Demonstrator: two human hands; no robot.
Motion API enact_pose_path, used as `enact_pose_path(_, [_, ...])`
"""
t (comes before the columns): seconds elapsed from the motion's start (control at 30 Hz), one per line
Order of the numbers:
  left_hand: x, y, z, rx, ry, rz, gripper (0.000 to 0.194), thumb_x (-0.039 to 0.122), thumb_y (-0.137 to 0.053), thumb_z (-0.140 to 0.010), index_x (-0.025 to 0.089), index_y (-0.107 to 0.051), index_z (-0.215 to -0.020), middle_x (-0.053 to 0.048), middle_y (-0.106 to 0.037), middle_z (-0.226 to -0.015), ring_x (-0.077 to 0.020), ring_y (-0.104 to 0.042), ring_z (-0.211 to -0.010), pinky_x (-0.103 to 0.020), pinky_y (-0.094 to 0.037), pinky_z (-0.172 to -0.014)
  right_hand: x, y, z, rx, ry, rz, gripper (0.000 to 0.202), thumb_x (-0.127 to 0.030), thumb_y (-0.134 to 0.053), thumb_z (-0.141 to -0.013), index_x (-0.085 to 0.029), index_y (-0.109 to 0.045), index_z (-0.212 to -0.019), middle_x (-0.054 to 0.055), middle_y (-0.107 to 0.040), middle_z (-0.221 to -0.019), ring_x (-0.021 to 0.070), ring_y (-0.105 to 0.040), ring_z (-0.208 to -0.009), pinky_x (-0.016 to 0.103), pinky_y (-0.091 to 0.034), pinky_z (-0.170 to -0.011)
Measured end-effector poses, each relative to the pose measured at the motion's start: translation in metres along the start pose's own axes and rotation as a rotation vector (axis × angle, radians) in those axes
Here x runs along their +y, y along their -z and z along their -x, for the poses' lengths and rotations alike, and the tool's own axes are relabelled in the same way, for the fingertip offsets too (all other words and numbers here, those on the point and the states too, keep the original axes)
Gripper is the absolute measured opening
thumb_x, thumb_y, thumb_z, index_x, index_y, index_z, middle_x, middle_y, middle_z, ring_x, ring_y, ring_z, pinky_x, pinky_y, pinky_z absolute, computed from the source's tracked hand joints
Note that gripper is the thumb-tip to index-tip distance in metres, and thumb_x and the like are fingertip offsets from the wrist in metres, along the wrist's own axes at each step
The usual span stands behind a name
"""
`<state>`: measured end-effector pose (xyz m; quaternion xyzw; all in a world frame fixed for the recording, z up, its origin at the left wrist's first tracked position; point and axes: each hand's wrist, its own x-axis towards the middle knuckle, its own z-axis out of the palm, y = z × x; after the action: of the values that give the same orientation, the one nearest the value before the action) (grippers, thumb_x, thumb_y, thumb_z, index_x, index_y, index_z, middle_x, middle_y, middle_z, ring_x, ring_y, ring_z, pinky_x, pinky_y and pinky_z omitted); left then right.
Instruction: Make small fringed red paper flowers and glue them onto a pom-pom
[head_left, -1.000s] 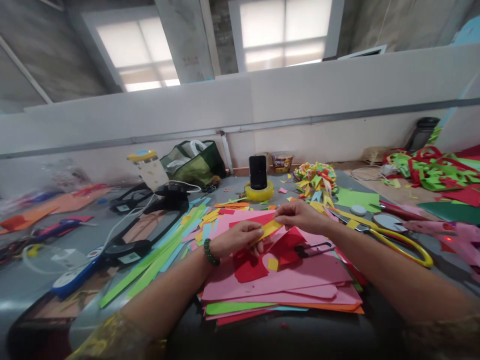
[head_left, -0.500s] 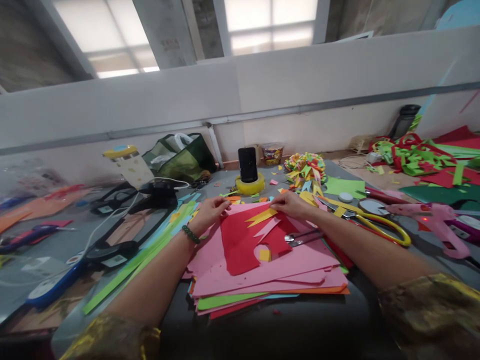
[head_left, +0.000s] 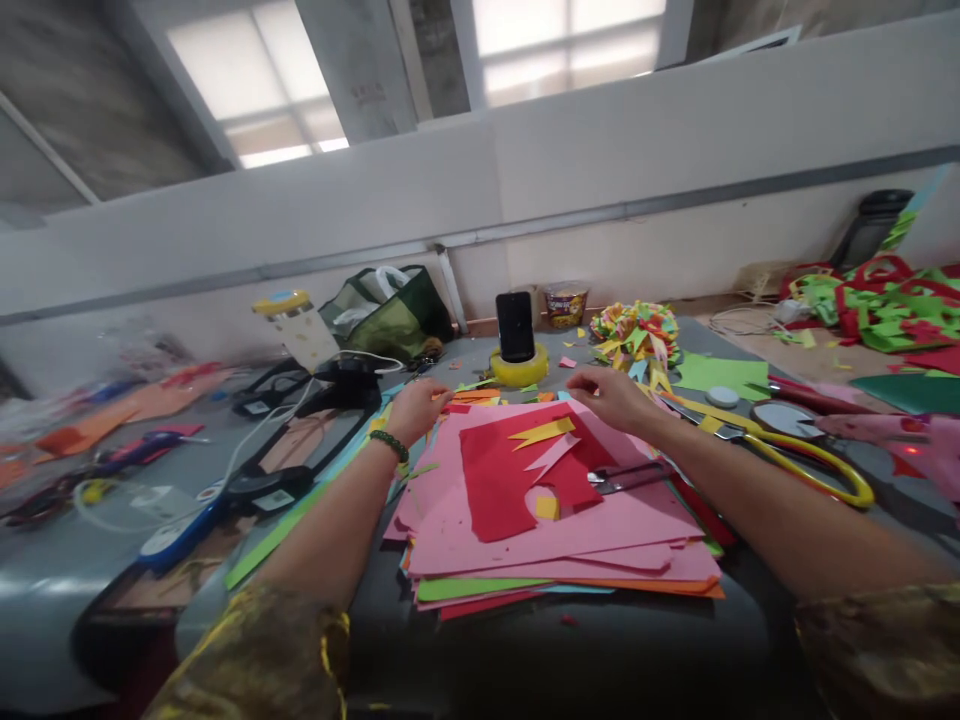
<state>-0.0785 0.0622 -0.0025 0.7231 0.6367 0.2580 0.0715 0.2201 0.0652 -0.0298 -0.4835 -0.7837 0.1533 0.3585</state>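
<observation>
My left hand [head_left: 421,408], with a green bead bracelet [head_left: 390,444] at its wrist, is over the far left corner of a stack of coloured paper [head_left: 450,560]. Its fingers are pressed together beside small paper strips; anything between them is too small to make out. At the far right corner, my right hand [head_left: 615,398] has thumb and fingers curled together, and what they may hold is hidden. Between my forearms a cut red sheet [head_left: 487,480] lies on the pink top sheet. On it rest a notched yellow strip [head_left: 541,432], a notched pink strip [head_left: 553,455] and a yellow scrap [head_left: 547,508].
Yellow-handled scissors [head_left: 817,465] and a pink glue gun [head_left: 900,432] lie right. A phone [head_left: 515,325] stands in a yellow tape roll [head_left: 519,372] behind the stack, near a paper-strip ball [head_left: 637,332]. A blue-and-white power strip [head_left: 180,530] and cables are left.
My right hand has come slightly up off the red sheet's far edge. My left hand stays near the far left corner. The whole view has shifted, so things appear further right.
</observation>
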Motion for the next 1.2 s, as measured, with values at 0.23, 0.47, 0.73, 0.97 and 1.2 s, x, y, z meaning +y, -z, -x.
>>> enact_pose_path(0.23, [0.031,-0.016,-0.026,-0.221,-0.067,-0.283,0.015,0.02,-0.062,-0.085,0.014,-0.071,-0.075,-0.013,-0.072,-0.09,-0.0295,-0.064,-0.101,-0.038,-0.048,-0.089,-0.009,0.0,0.004,-0.019,0.06,0.034,0.018,-0.013,-0.054,-0.078,-0.018,-0.072,-0.078,0.005,-0.072,-0.078,0.0176,-0.062,-0.071,0.026,-0.046,-0.067])
enact_pose_path(0.47, [0.04,-0.046,-0.049,-0.313,-0.076,-0.351,0.008,0.02,-0.064,-0.085,0.016,-0.071,-0.088,-0.013,-0.07,-0.101,-0.0286,-0.064,-0.103,-0.039,-0.049,-0.088,-0.013,0.007,0.004,0.011,0.104,0.11,0.021,-0.009,-0.053,-0.076,-0.019,-0.072,-0.076,0.007,-0.072,-0.079,0.0193,-0.063,-0.071,0.027,-0.044,-0.064])
enact_pose_path(0.73, [0.031,-0.045,-0.045,-0.316,-0.072,-0.266,0.028,0.032,-0.062,-0.089,0.018,-0.063,-0.113,-0.009,-0.063,-0.118,-0.0254,-0.062,-0.104,-0.042,-0.052,-0.088,-0.012,0.012,0.002,0.003,0.101,0.119,0.022,-0.011,-0.052,-0.079,-0.018,-0.072,-0.081,0.007,-0.071,-0.081,0.0195,-0.061,-0.073,0.028,-0.042,-0.067])
enact_pose_path(0.97, [0.044,-0.025,-0.036,-0.001,-0.068,-0.151,0.007,0.016,-0.066,-0.08,0.016,-0.069,-0.073,-0.012,-0.071,-0.09,-0.0304,-0.065,-0.096,-0.04,-0.05,-0.085,-0.012,0.015,0.001,0.021,0.124,0.129,0.021,-0.009,-0.052,-0.079,-0.017,-0.072,-0.08,0.006,-0.071,-0.08,0.0186,-0.06,-0.072,0.027,-0.041,-0.066])
enact_pose_path(1.2, [0.083,0.043,-0.01,0.593,-0.155,0.228,0.018,0.029,-0.052,-0.085,0.019,-0.065,-0.091,-0.009,-0.074,-0.095,-0.0287,-0.068,-0.099,-0.039,-0.05,-0.085,-0.021,0.007,0.003,0.076,0.152,0.12,0.019,-0.012,-0.051,-0.085,-0.015,-0.069,-0.083,0.005,-0.069,-0.079,0.0169,-0.061,-0.074,0.026,-0.044,-0.069])
